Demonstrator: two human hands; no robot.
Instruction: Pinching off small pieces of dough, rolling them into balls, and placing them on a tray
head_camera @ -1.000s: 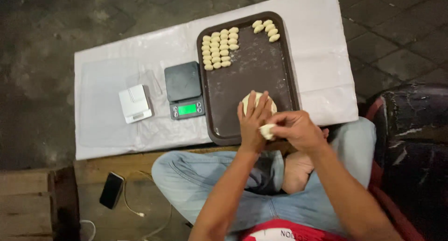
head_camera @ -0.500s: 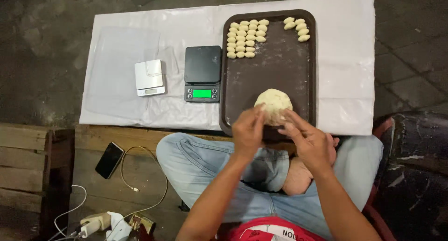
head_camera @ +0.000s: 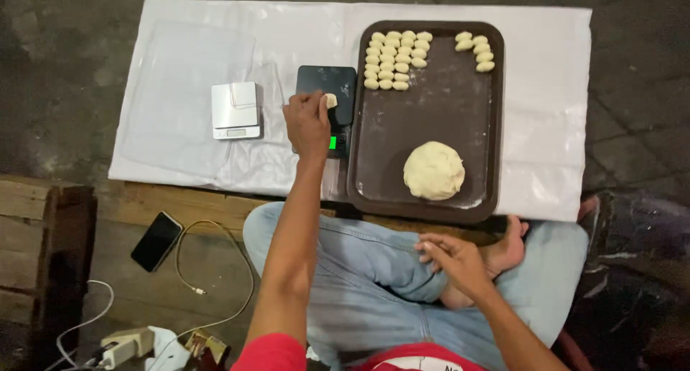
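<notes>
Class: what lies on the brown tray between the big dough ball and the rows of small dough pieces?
In the head view, nothing: bare brown tray separates the round pale dough ball from the rows of small dough pieces.

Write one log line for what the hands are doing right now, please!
left hand: holds small dough piece over black scale | right hand: empty, over lap | dough ball: on brown tray

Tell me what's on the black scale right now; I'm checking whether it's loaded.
The left hand holds a small dough piece over the black scale. Whether it touches the platform cannot be told. The hand covers part of the scale's front.
</notes>
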